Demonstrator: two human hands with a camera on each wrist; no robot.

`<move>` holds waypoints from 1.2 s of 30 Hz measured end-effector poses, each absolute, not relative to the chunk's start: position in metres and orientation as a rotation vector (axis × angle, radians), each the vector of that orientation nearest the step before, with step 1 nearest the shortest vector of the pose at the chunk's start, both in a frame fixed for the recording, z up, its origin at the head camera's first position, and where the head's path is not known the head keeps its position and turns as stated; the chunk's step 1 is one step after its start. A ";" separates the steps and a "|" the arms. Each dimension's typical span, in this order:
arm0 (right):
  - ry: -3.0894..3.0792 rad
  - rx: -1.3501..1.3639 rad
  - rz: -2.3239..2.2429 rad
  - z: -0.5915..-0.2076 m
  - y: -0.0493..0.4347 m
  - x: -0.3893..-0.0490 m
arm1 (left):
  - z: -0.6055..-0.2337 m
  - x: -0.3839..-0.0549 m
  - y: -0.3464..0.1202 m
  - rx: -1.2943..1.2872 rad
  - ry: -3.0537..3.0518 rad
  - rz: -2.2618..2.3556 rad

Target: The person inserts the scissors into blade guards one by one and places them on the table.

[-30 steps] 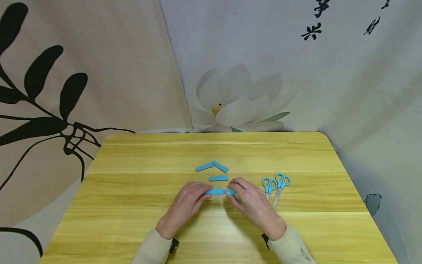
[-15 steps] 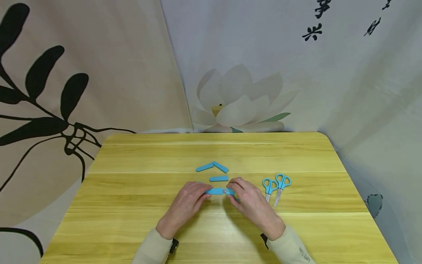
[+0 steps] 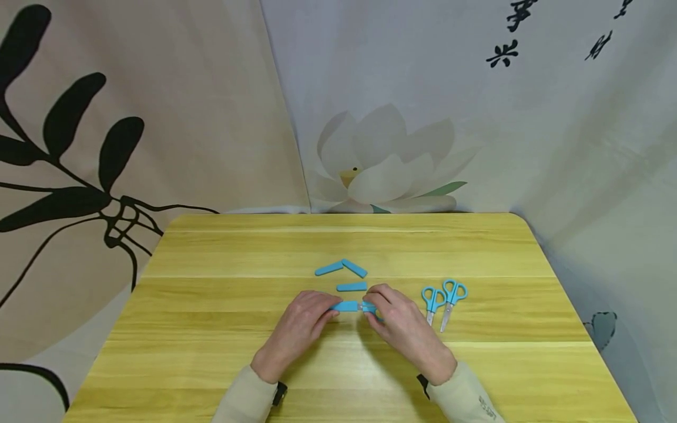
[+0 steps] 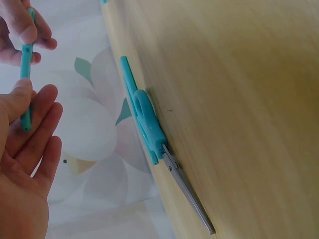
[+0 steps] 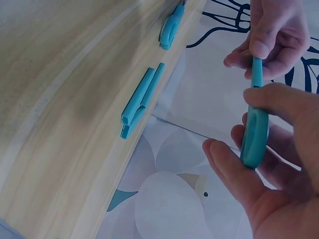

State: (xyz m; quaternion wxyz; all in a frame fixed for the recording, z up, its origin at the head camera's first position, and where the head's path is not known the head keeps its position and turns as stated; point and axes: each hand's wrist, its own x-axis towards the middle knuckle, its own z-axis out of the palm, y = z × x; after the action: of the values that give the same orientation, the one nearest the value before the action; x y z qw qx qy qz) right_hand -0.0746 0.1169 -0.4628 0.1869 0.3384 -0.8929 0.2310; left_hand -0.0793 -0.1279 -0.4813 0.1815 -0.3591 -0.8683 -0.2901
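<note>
My left hand (image 3: 297, 320) pinches a flat blue scissors sheath (image 3: 346, 306) between thumb and fingers, over the middle of the table. From the right, my right hand (image 3: 404, 324) grips the blue handles of a pair of scissors (image 5: 262, 137). The blades point left into the sheath's mouth, and a short strip of metal shows between sheath and handles in the head view. Both wrist views show sheath and scissors in one line. Just beyond my left hand lies another pair of scissors (image 4: 151, 119), mostly hidden by that hand in the head view.
Past the hands, three loose blue sheaths lie on the wooden table (image 3: 211, 329): a left one (image 3: 329, 268), a right one (image 3: 354, 268) and a nearer one (image 3: 351, 286). Right of my right hand lie two blue-handled scissors, the nearer (image 3: 432, 298) and the farther (image 3: 453, 292).
Both hands keep their hold on sheath and scissors in nearly the same place. The head view has shifted very slightly.
</note>
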 end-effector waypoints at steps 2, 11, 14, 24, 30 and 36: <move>-2.517 0.951 0.652 -0.462 0.117 -0.074 | -0.481 -0.079 -0.128 -1.011 -2.456 -0.820; -2.503 0.951 0.659 -0.463 0.116 -0.075 | -0.482 -0.080 -0.128 -1.018 -2.453 -0.797; -2.499 0.951 0.662 -0.463 0.115 -0.075 | -0.482 -0.080 -0.127 -1.022 -2.452 -0.792; -2.493 0.948 0.649 -0.463 0.115 -0.076 | -0.482 -0.080 -0.127 -1.028 -2.446 -0.772; -2.493 0.951 0.648 -0.463 0.114 -0.075 | -0.482 -0.080 -0.127 -1.028 -2.451 -0.773; -2.489 0.953 0.652 -0.463 0.114 -0.075 | -0.483 -0.080 -0.126 -1.023 -2.462 -0.784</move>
State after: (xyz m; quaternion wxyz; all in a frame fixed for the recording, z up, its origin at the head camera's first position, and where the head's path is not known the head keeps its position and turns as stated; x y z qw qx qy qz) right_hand -0.0754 0.1138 -0.4635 0.1974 0.3405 -0.8892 0.2330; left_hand -0.0800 -0.1264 -0.4831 0.1801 -0.3622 -0.8714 -0.2775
